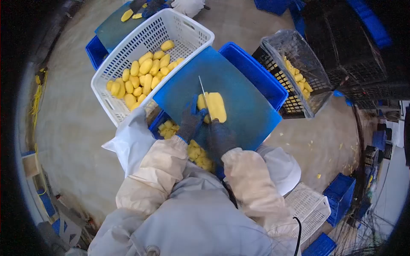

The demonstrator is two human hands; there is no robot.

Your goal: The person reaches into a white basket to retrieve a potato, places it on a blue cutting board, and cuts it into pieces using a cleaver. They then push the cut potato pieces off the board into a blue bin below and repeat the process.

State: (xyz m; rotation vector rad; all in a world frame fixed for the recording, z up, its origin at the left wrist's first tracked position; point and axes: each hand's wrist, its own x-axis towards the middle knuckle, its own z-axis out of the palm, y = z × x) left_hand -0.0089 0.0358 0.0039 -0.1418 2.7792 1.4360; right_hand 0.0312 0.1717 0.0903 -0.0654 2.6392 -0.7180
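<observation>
On the blue cutting board (252, 106) lies a peeled yellow potato (217, 106), with a narrower part to the left of the blade. My right hand (221, 135), in a dark glove, grips a knife (202, 88) whose long thin blade points away from me and stands in the potato. My left hand (191, 121), also gloved with blue on the fingers, holds the potato's left side, its fingertips close to the blade. The knife's handle is hidden inside my right hand.
A white crate (112, 68) of peeled potatoes (146, 70) adjoins the board's left. Below the near edge, cut potato pieces (198, 155) lie in a blue bin. A blue bin (256, 74) and a black crate (294, 104) stand right. Another person's gloved hands (147, 6) work at a far board.
</observation>
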